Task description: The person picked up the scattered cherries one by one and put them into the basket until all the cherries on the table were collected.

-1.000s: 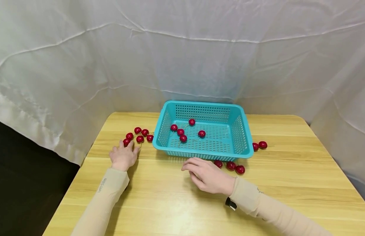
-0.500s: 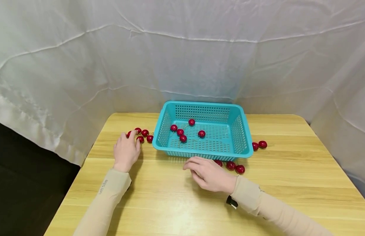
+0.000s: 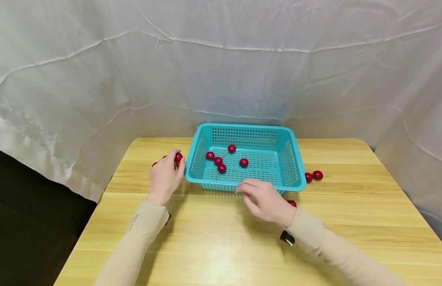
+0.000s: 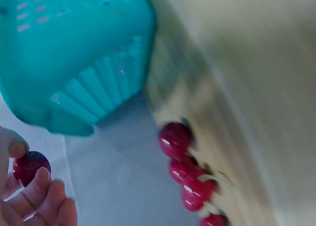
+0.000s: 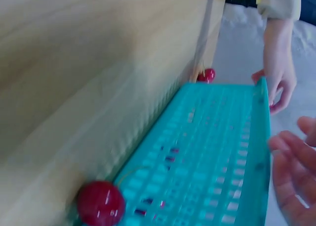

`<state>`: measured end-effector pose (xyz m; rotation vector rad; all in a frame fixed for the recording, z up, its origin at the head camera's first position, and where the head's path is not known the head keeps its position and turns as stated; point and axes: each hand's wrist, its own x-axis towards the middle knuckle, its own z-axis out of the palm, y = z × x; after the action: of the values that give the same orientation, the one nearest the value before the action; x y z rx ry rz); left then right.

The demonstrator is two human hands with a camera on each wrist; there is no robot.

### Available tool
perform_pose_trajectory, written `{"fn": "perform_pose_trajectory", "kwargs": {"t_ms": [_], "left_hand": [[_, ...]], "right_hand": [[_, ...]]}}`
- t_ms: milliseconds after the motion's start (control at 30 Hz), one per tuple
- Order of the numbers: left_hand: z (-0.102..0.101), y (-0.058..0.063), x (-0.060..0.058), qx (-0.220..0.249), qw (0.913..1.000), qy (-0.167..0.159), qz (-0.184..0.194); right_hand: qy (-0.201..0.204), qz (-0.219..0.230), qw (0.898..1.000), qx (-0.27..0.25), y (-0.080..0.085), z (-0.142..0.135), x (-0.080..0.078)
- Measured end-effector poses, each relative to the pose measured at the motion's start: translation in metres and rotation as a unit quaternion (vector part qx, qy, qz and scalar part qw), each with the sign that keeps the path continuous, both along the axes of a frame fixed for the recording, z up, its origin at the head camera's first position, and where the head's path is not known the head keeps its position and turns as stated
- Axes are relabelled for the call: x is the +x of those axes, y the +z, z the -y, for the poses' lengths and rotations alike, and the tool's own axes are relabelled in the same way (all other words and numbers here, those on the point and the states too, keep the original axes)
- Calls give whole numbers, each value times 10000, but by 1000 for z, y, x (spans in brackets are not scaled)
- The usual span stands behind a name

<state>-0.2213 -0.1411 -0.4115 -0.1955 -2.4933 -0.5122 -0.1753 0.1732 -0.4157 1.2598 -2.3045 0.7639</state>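
Observation:
My left hand [image 3: 165, 176] is at the left end of the turquoise basket [image 3: 242, 127] and pinches a red cherry [image 4: 32, 167] between thumb and fingers. In the left wrist view that cherry is raised away from the table, and a row of cherries [image 4: 195, 189] lies on the wood beside the basket. My right hand [image 3: 267, 200] hovers at the basket's front rim with loosely bent fingers and holds nothing. Several cherries [image 3: 222, 169] with thin stems lie in the basket, mostly toward its left half. One cherry [image 3: 292, 203] shows just behind my right hand.
Two more cherries [image 3: 317, 175] lie against the basket's right side. The wooden table [image 3: 213, 246] ends at a pale cloth [image 3: 238, 79] behind and on both sides. Dark fabric [image 3: 31, 222] hangs at the left. A black band [image 3: 287, 237] is on my right wrist.
My left hand has picked up a cherry from the left group and moved right, toward the basket. My right hand has shifted slightly right and up to the front rim, covering some cherries there.

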Motion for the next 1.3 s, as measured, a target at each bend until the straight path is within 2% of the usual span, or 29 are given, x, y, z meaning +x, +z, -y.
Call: {"fn": "perform_pose_trajectory", "kwargs": {"t_ms": [100,167,533,733,900,967,1167,1300], "left_hand": [[-12,7,-2,162,9996,-240,63],[-20,10,-4,228,9989,-395,114],[-58,12,-11,209,9929,-1137,261],[-79,11,-14,-81,9913,-1271,346],[-89,11,-14,-187,9893,-1201,803],[-90,10,-14,-219,9883,-1159,965],[-85,9,-12,-294,9884,-1221,859],[-76,8,-11,-290,9884,-1216,866]], "right_hand": [[-157,-144,9991,-364,1,-10,-9],[-366,-159,9984,-409,1,-18,-13],[-1417,212,9894,222,-1,-55,-26],[-1654,576,9833,500,-3,-68,-29],[-1704,741,9811,540,-3,-72,-30],[-1791,730,9797,535,-3,-73,-31],[-2044,661,9754,490,-6,-81,-33],[-2050,853,9742,397,-6,-87,-34]]}}
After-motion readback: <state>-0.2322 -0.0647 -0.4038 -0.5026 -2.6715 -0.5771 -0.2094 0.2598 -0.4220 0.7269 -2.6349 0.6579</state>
